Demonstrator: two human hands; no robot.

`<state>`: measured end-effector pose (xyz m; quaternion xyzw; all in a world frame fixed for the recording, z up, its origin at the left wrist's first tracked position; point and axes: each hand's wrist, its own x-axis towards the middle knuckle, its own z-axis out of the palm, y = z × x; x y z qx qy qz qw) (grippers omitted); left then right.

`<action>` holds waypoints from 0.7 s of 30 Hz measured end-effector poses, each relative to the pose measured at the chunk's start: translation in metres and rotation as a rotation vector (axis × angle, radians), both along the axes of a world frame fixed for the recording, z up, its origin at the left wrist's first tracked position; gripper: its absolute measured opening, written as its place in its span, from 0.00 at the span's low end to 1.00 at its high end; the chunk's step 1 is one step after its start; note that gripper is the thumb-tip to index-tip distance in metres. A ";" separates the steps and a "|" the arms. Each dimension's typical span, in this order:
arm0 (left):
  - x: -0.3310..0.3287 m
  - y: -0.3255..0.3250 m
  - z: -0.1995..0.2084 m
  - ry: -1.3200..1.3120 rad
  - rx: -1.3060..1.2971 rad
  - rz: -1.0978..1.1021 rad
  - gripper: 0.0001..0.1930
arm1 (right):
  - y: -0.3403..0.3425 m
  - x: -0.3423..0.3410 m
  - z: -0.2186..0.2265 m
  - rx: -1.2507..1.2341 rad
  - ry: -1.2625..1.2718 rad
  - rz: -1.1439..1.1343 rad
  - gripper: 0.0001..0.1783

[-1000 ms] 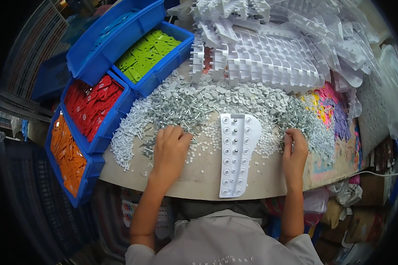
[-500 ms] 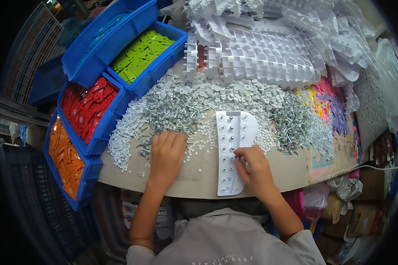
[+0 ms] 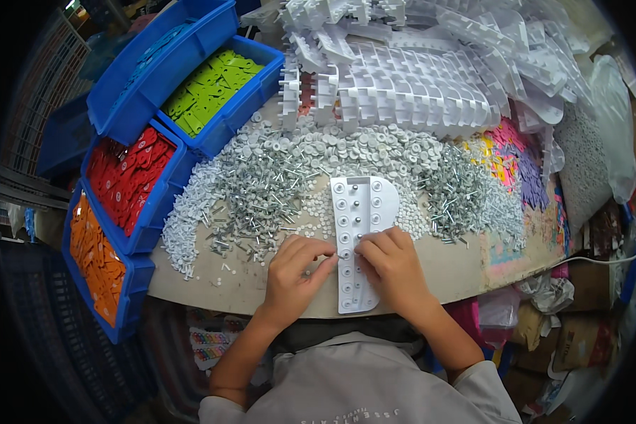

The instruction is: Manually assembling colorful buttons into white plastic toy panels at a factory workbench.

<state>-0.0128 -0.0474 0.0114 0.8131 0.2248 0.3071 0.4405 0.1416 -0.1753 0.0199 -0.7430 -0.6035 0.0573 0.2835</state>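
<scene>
A white plastic plate [image 3: 344,237], straight on its left side and rounded on its right, lies in front of me. Round white pieces sit in rows along both its sides, and metal pins [image 3: 356,203] stand in the middle channel. At the plate's left edge, my left hand [image 3: 290,277] has thumb and forefinger pinched together; whatever is between them is too small to name. My right hand [image 3: 394,274] rests over the plate's right half with its fingers bent together at the channel. Its fingertips hide what they grip.
Heaps of metal pins [image 3: 261,201], white round caps [image 3: 374,145] and small white parts [image 3: 184,219] surround the plate. Blue bins of red [image 3: 131,173], orange [image 3: 95,258] and green pieces [image 3: 208,88] stand left. Stacked white plastic frames [image 3: 417,85] fill the back; purple pieces [image 3: 533,180] lie right.
My left hand has come from the pin heap, right and toward me, to the plate's edge. My right hand stays at the plate, its fingers now further over the channel. The view has shifted slightly.
</scene>
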 end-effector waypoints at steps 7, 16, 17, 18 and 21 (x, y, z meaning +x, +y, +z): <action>0.006 -0.012 -0.012 -0.027 -0.003 -0.113 0.07 | -0.006 0.056 0.001 0.053 -0.181 -0.331 0.11; 0.018 -0.021 -0.025 0.034 0.221 -0.193 0.08 | -0.008 0.080 -0.039 -0.056 -0.313 -0.472 0.07; 0.019 -0.022 -0.025 0.037 0.222 -0.192 0.08 | -0.007 0.079 -0.039 -0.055 -0.310 -0.472 0.07; 0.019 -0.023 -0.025 0.040 0.261 -0.189 0.08 | -0.007 0.079 -0.039 -0.047 -0.322 -0.475 0.06; 0.019 -0.024 -0.028 0.061 0.373 -0.205 0.09 | -0.006 0.077 -0.040 -0.044 -0.359 -0.477 0.06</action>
